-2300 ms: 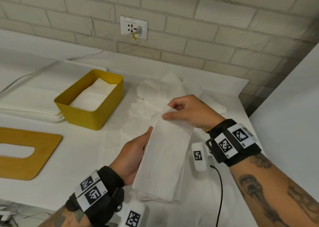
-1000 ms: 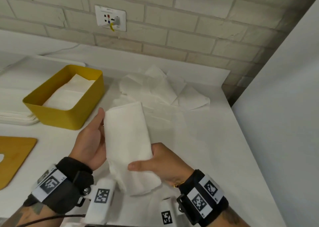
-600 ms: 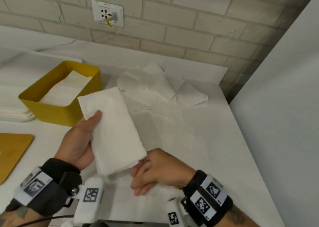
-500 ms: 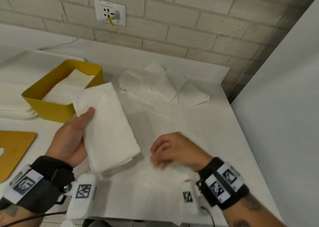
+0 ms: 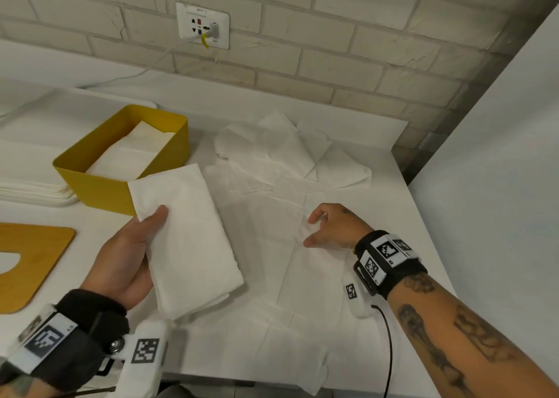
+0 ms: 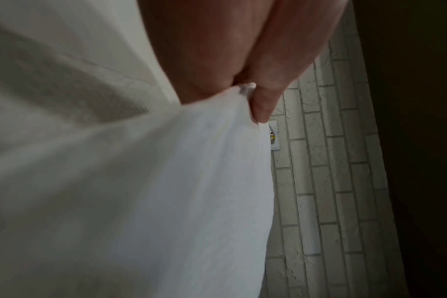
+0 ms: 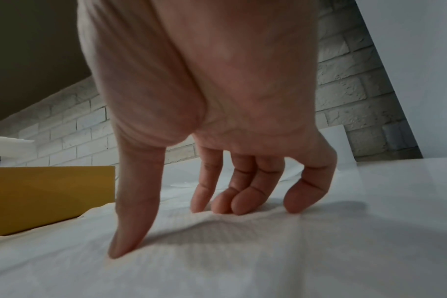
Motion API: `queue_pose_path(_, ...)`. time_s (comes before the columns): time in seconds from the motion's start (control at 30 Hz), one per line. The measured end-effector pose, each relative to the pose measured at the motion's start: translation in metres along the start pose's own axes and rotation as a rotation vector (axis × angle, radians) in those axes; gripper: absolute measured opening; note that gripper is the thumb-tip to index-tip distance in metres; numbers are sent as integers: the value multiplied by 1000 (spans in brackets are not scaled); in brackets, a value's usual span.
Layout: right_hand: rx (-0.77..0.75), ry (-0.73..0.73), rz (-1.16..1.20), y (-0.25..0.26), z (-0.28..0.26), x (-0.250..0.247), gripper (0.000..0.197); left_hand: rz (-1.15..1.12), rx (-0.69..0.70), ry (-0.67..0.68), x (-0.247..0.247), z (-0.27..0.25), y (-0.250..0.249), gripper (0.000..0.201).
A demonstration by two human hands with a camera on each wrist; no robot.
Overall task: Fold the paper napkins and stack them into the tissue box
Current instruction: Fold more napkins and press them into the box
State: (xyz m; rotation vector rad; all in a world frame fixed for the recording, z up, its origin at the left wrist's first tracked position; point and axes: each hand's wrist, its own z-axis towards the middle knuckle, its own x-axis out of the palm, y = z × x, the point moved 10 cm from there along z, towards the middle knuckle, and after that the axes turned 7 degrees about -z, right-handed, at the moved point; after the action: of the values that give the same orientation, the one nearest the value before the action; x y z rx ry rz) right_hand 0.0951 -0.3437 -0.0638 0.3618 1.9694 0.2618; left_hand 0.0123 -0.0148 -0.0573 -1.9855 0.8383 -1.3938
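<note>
Napkins are at two stages in the head view: a folded napkin [image 5: 187, 240] lies across the left hand [image 5: 127, 261], thumb clamped on its upper edge, its far end just beside the yellow tissue box [image 5: 99, 186], probably so it can go on the folded stack [image 5: 130, 152] already inside. The right hand [image 5: 332, 228] reaches to the loose napkins [image 5: 272, 216] spread on the desk [image 5: 402, 216], fingers curled down, apparently to pick up the next sheet. The left wrist view shows thumb and palm pinching the folded napkin's [image 6: 166, 201] corner, which keeps the layers together. In the right wrist view, the fingertips [image 7: 242, 205] and thumb press a flat sheet [image 7: 217, 252], bunching a small ridge to grab.
</note>
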Motion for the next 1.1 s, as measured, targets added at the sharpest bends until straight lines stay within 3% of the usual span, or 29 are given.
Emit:
queue_pose_path(0.17, 20, 10, -34, 0, 3, 0, 66, -10, -11, -9, -2, -1, 2, 35)
queue_pose_path(0.43, 11, 7, -105, 6, 5, -1, 49, -8, -22, -4, -2, 0, 3, 37)
queue_pose_path(0.57, -45, -14, -39, 9, 6, -2, 48, -2, -21, -5, -5, 1, 2, 36)
queue_pose_path(0.73, -102, -1, 117, 16, 11, -13, 61, 6, -20, -13, -4, 2, 4, 36)
queue_pose_path(0.9, -191, -21, 183, 18, 10, -35, 22, 10, -19, -13, -2, 4, 4, 36)
queue_pose_path(1.1, -236, -146, 381, 6, 4, -52, 13, 34, 2, -30, -2, 6, 5, 36)
